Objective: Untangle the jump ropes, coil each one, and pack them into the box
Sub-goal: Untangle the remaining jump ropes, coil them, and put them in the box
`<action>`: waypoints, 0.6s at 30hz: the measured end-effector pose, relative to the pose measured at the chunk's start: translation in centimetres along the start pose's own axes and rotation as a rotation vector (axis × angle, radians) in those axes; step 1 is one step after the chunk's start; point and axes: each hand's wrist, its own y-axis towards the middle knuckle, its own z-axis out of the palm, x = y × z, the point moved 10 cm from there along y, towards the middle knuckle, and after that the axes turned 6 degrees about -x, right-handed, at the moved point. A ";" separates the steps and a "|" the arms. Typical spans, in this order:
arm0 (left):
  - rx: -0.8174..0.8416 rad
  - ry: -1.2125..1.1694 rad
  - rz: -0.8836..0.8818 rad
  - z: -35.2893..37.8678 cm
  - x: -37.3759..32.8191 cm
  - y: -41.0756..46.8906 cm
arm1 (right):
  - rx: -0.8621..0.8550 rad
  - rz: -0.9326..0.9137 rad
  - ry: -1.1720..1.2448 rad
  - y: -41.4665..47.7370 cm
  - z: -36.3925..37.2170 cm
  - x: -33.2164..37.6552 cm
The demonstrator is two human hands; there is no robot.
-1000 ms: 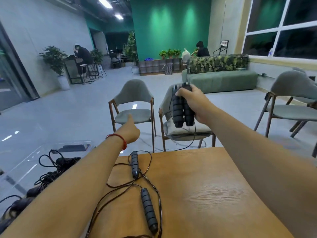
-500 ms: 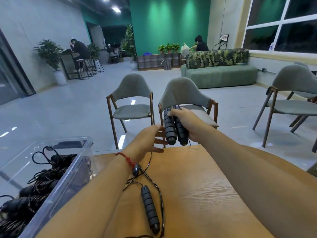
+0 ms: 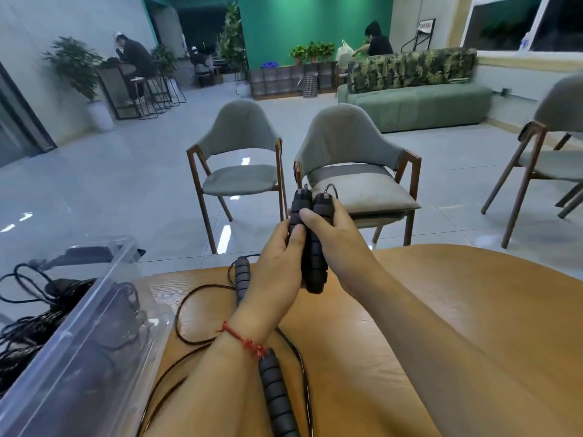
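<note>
Two black foam jump-rope handles [image 3: 310, 234] stand side by side, upright, above the table's far edge. My right hand [image 3: 336, 238] grips them from the right, its thumb across the front. My left hand [image 3: 276, 266] wraps around the same pair from the left. A second jump rope lies loose on the wooden table [image 3: 457, 310]: one handle [image 3: 242, 274] near the far edge, the other handle [image 3: 277, 392] under my left wrist, and its thin black cord [image 3: 186, 329] loops between them. A clear plastic box [image 3: 82, 339] at the left holds several coiled ropes.
Two grey chairs [image 3: 353, 171] stand just beyond the table's far edge, and a third chair [image 3: 549, 152] is at the right. A green sofa [image 3: 419, 102] lies further back. People sit at the far end of the room.
My right hand lowered the paired handles from high up toward the table edge. My left hand came up from the table and took hold of them too. The view tilted down.
</note>
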 end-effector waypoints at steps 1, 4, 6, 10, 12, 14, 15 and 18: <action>0.003 -0.025 -0.010 0.0 0.5 -0.1 | 0.012 0.001 0.001 -0.1 0.1 -0.5; 0.029 -0.043 0.008 -0.2 1.0 -0.3 | 0.052 -0.017 -0.019 -0.3 0.2 -1.0; 0.045 -0.026 0.035 -0.3 1.2 -0.4 | 0.050 0.002 -0.007 -0.4 0.2 -1.4; 0.063 -0.034 0.065 -0.5 1.3 -0.3 | 0.026 0.010 0.048 -0.3 0.4 -1.1; 0.066 -0.037 0.079 -0.5 1.2 -0.4 | 0.012 0.008 0.096 -0.4 0.5 -0.6; 0.057 -0.021 0.095 -0.5 1.1 -0.6 | 0.002 0.008 0.112 -0.5 0.5 -0.6; 0.051 0.000 0.107 -0.6 1.2 -0.6 | -0.001 0.011 0.115 -0.5 0.5 -0.7; 0.068 0.077 0.124 -0.6 1.3 -0.6 | -0.019 0.018 0.159 -0.6 0.4 -1.0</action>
